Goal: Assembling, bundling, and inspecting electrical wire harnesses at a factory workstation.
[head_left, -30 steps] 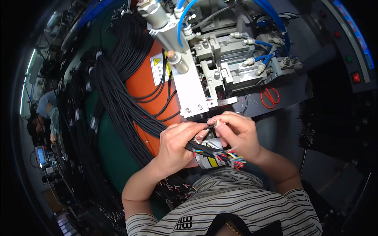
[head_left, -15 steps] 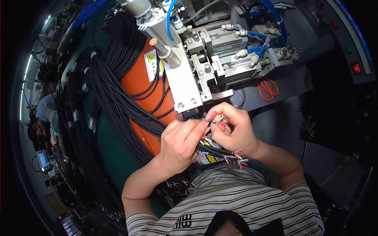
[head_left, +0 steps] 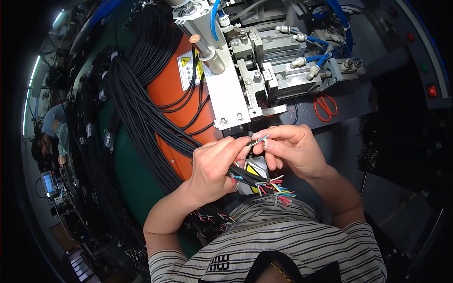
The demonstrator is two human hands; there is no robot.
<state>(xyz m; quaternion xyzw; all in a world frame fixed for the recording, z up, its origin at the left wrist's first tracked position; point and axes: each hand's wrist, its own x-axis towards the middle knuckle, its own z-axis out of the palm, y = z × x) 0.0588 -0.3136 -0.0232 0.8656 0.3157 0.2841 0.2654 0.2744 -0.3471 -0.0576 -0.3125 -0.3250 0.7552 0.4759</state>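
Note:
My left hand [head_left: 214, 165] is closed, pinching a black cable near its stripped end. From that end fans a short tuft of thin coloured wires [head_left: 263, 139], with blue and red among them. My right hand [head_left: 297, 150] has its thumb and forefinger closed on these wires, while its other fingers curl below. Beneath the hands runs a bundle of black cables [head_left: 247, 178], passing under my left hand. Its stripped ends [head_left: 281, 192] splay out red, blue, yellow and white close to my striped shirt.
A metal pneumatic machine [head_left: 264, 70] with blue hoses stands just beyond my hands. Red-handled scissors [head_left: 325, 107] lie on its grey base. Long black cables [head_left: 137, 99] drape over an orange surface [head_left: 172, 158] at left. Lit buttons [head_left: 432, 90] sit far right. Another person [head_left: 54, 125] works far left.
My right hand has turned, and its fingers have straightened along the coloured wires. The wires now point more to the right. The whole view has shifted slightly.

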